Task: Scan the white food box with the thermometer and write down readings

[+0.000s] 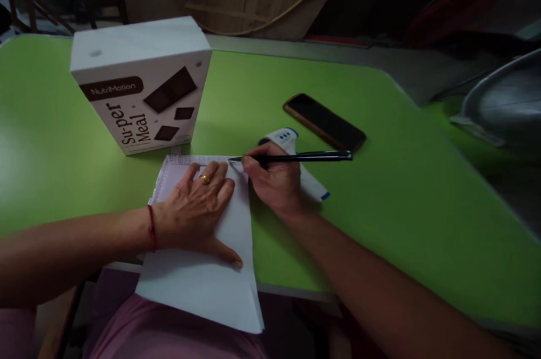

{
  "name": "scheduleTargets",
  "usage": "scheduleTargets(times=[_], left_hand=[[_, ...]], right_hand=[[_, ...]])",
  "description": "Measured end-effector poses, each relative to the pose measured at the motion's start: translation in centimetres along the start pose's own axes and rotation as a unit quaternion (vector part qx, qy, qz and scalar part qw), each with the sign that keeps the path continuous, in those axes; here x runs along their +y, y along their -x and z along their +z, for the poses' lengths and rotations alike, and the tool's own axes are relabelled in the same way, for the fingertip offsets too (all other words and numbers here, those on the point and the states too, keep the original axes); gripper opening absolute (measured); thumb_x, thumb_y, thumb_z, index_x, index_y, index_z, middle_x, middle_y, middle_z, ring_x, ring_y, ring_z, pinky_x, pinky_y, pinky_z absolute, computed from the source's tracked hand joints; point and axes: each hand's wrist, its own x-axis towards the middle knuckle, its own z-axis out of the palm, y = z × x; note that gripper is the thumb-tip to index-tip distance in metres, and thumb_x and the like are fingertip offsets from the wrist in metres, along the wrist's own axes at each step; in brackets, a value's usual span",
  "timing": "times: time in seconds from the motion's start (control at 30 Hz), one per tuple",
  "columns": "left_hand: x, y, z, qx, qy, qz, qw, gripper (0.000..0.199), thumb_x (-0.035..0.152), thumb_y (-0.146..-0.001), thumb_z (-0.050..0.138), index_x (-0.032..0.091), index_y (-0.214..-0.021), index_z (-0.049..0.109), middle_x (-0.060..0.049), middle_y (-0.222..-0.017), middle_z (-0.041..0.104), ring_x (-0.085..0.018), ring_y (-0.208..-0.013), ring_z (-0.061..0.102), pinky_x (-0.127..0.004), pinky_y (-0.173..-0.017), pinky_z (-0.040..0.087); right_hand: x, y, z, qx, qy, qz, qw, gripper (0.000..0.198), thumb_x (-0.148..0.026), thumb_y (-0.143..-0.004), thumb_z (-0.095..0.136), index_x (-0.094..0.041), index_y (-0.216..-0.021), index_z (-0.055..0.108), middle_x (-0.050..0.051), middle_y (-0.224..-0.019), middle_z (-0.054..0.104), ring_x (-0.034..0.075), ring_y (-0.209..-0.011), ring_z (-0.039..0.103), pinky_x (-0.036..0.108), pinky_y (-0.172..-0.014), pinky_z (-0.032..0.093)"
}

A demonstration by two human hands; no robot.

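Note:
My left hand (pixel 198 207) lies flat with its fingers spread on sheets of white paper (pixel 198 286), whose lower end hangs over the table's near edge. A gold ring and a red wrist cord are on it. Between the fingertips of my right hand (pixel 274 178) is a black pen (pixel 321 156), its tip at the upper right of the paper. A strip with small dark markings (pixel 220 159) shows along the paper's top and left edges. Under and behind my right hand is a white and blue object (pixel 313 184), partly hidden, so its kind is unclear.
A white box (pixel 169 88) printed "Su-per Meal" stands upright just beyond the paper. To the right lies a smartphone (pixel 325 119) in a brown case. Everything rests on a green table (pixel 401 190). A pale curved object (pixel 507 94), perhaps a chair, is off the table's right side.

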Motion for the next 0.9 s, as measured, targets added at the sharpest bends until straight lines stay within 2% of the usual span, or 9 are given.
scheduleTargets(times=[0.33,0.57,0.9], left_hand=[[-0.1,0.06,0.15,0.002,0.004,-0.003,1.0,0.112,0.09,-0.062,0.054,0.006,-0.134,0.042,-0.026,-0.152,0.031,-0.039,-0.143,0.022,-0.055,-0.116,0.013],[0.0,-0.07,-0.24,-0.015,0.001,-0.012,1.0,0.118,0.091,-0.054,0.06,0.007,-0.134,0.043,-0.026,-0.152,0.029,-0.04,-0.143,0.024,-0.055,-0.116,0.015],[-0.02,-0.03,-0.21,-0.01,-0.003,-0.006,1.0,0.115,0.091,-0.059,0.055,0.005,-0.134,0.042,-0.026,-0.151,0.031,-0.04,-0.143,0.024,-0.056,-0.116,0.016]], right_hand=[[-0.05,0.01,-0.04,-0.004,-0.006,0.008,1.0,0.008,-0.027,-0.071,0.057,-0.023,-0.065,0.054,-0.002,-0.057,0.053,0.013,-0.055,0.047,0.029,-0.056,0.043],[0.02,-0.02,0.0,0.009,-0.004,0.018,1.0,0.008,-0.028,-0.072,0.057,-0.023,-0.066,0.054,-0.003,-0.058,0.053,0.013,-0.056,0.047,0.029,-0.056,0.044],[-0.12,-0.12,0.02,0.005,-0.009,0.008,1.0,0.008,-0.026,-0.071,0.056,-0.023,-0.064,0.053,-0.003,-0.056,0.051,0.012,-0.054,0.046,0.029,-0.055,0.043]])
